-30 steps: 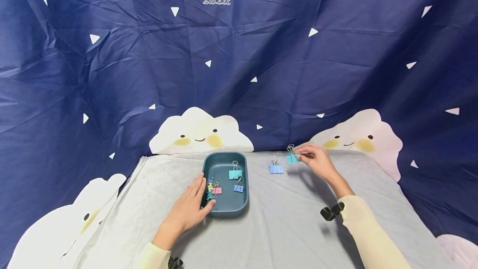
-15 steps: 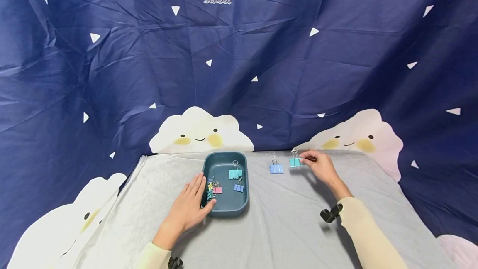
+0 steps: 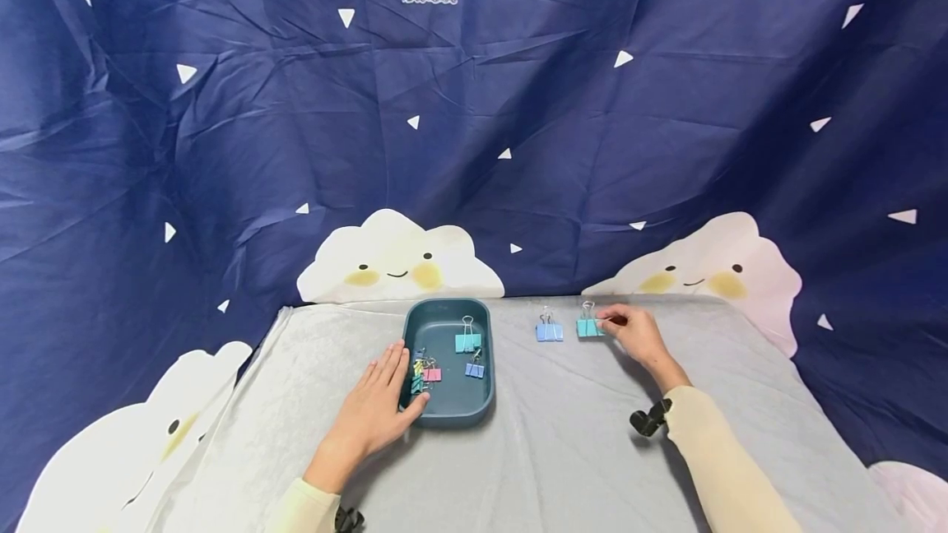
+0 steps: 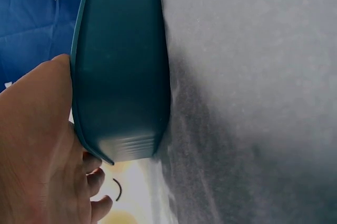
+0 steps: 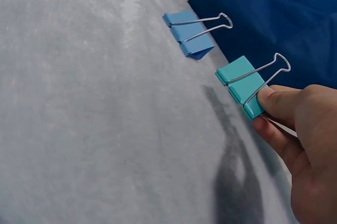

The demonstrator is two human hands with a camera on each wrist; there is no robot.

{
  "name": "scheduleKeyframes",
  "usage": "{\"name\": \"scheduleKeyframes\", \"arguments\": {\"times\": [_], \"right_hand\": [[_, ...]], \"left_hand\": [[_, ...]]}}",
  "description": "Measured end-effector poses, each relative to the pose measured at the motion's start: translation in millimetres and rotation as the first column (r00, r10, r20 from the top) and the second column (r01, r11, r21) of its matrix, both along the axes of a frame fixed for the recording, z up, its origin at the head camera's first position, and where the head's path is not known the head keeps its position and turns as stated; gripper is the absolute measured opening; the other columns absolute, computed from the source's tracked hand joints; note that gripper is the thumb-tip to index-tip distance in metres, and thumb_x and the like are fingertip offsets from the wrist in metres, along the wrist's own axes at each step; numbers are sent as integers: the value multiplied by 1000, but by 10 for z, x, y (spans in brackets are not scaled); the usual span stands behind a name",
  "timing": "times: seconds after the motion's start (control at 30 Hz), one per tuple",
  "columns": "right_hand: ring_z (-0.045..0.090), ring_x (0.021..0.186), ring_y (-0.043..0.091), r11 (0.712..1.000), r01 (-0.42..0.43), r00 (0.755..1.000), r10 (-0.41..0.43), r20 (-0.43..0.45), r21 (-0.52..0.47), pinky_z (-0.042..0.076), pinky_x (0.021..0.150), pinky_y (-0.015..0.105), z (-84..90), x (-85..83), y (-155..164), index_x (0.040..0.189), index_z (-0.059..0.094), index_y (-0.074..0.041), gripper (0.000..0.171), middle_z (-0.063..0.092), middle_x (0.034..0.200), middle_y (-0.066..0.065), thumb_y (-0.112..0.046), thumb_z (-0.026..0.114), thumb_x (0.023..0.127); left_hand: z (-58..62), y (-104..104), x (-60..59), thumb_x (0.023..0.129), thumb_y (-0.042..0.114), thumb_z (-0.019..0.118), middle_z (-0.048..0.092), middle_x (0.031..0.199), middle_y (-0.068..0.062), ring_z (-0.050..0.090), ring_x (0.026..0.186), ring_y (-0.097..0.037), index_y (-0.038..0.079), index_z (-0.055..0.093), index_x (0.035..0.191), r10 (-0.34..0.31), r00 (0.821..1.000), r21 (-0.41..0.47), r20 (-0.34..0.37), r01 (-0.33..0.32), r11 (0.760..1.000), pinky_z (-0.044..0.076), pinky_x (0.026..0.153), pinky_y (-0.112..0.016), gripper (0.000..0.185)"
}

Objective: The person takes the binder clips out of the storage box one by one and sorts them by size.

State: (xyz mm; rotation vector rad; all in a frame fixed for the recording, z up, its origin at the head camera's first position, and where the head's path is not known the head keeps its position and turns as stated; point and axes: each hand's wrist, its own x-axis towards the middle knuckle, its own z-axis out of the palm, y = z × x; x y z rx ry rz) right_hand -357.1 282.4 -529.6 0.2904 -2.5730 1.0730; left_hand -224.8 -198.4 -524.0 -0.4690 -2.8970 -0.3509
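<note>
A dark teal tray (image 3: 448, 408) sits on the grey cloth and holds several binder clips: a teal one (image 3: 467, 341), a small blue one (image 3: 474, 369), a pink one (image 3: 432, 373) and a yellow-green cluster (image 3: 417, 378). My left hand (image 3: 388, 385) lies flat against the tray's left side (image 4: 121, 76), its fingers straight and its thumb at the front corner. On the cloth to the right, a blue clip (image 3: 548, 331) (image 5: 188, 35) stands alone. Beside that one, my right hand (image 3: 606, 324) (image 5: 266, 110) pinches the end of a teal clip (image 3: 588, 326) (image 5: 239, 83) that rests on the cloth.
The grey cloth (image 3: 548, 451) covers the table, whose back edge meets a navy backdrop (image 3: 474, 146) printed with clouds. Left and right table edges fall away past the cloth. A black camera mount (image 3: 648, 420) sits on my right wrist.
My right hand has brought the teal clip down and slightly right, from above the cloth onto it beside the blue clip. The left hand and tray have stayed put.
</note>
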Motion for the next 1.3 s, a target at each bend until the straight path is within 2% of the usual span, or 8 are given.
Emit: {"name": "scheduleKeyframes", "arguments": {"times": [0.27, 0.43, 0.73, 1.17, 1.3], "right_hand": [[73, 92, 30, 999, 1, 998, -4, 69, 46, 56, 78, 34, -97, -21, 4, 104, 80, -1, 10, 80, 100, 16, -6, 78, 96], [74, 95, 34, 997, 12, 997, -18, 75, 71, 58, 83, 42, -148, -38, 11, 104, 80, -2, 10, 80, 101, 17, -7, 77, 96], [74, 100, 40, 995, 19, 997, -27, 76, 98, 59, 91, 54, -171, -42, -21, 106, 80, -1, 11, 80, 105, 19, -6, 75, 97], [74, 102, 38, 995, 31, 995, -40, 91, 93, 58, 91, 52, -204, -79, -8, 108, 80, -3, 13, 80, 107, 18, -6, 75, 97], [74, 101, 38, 996, 26, 995, -33, 92, 84, 58, 90, 50, -194, -56, -27, 109, 79, -1, 13, 80, 106, 19, -5, 74, 97]], "left_hand": [[-5, 17, 6, 105, 58, 56, 26, 176, -17, 25, 164, -34, -2, 32, 166, 7, 1000, 10, 26, -7, 1000, 28, 133, -54, 89], [3, 26, 7, 105, 59, 54, 22, 177, -15, 24, 165, -34, -1, 29, 167, 9, 999, 4, 45, -10, 1000, 28, 133, -53, 90], [-2, 27, 10, 105, 60, 54, 27, 176, -17, 27, 164, -36, -1, 31, 166, 8, 1000, 13, 29, -8, 1000, 30, 132, -54, 90], [5, 18, -15, 104, 58, 56, 24, 177, -16, 23, 165, -32, 1, 28, 168, 13, 998, 16, 56, -14, 1000, 27, 133, -53, 90], [-4, 16, -9, 104, 56, 58, 26, 176, -17, 26, 164, -35, -1, 31, 166, 7, 999, 25, 36, -8, 1000, 29, 132, -55, 89]]}}
